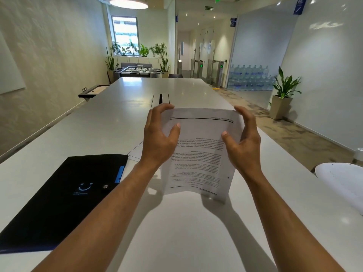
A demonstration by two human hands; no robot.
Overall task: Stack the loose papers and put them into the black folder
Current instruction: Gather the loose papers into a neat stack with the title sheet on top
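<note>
I have the sheaf of white printed papers (198, 154) standing nearly upright on the long white table (98, 122), its bottom edge at or just above the surface; I cannot tell whether it touches. My left hand (159, 138) cups the left edge, fingers curled round behind the top corner and thumb pressed on the printed face. My right hand (243, 142) mirrors it on the right edge, half closed, thumb on the front. Both hold the same sheaf, loosely rather than clamped.

The flat black folder with the blue tab and snap button (64, 195) lies closed on the table, to the left of the papers and nearer to me. Another white sheet (135, 152) lies flat on the table, peeking out just left of the sheaf, beyond the folder's far corner.

To do this well, I judge I should keep my grip slack so the sheets can slide, tap the bottom edge on the table until it squares, then tap a side edge. That stray sheet probably needs gathering in before I open the folder.
</note>
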